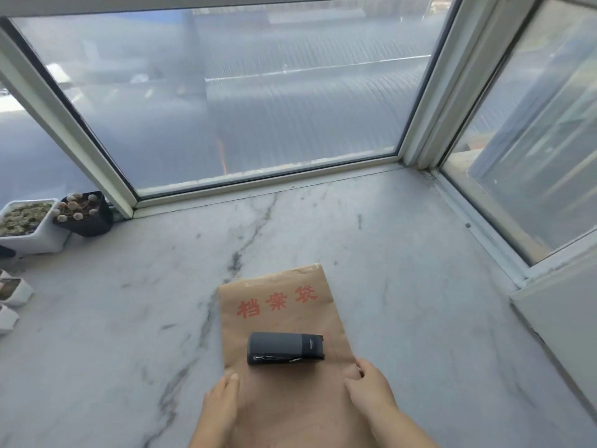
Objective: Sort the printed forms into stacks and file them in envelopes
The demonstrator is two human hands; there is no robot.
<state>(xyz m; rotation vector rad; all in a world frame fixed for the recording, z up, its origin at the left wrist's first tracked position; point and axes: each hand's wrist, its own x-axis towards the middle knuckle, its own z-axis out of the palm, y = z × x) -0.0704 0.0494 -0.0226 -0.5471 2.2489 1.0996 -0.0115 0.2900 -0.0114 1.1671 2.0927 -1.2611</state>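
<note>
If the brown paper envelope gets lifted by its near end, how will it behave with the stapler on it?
The brown paper envelope looks thin and flat, so it would probably flex rather than stay rigid. The dark grey boxy stapler lies loose on it and would likely slide or tip off. On the polished white marble sill, the envelope probably slides easily when pushed.

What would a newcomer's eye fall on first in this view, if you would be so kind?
Probably the brown envelope with red characters, lying flat on the marble sill near the bottom centre, with a dark stapler on top of it. Both hands rest on its near end, the left hand and right hand. Small potted succulents sit far left.
</note>
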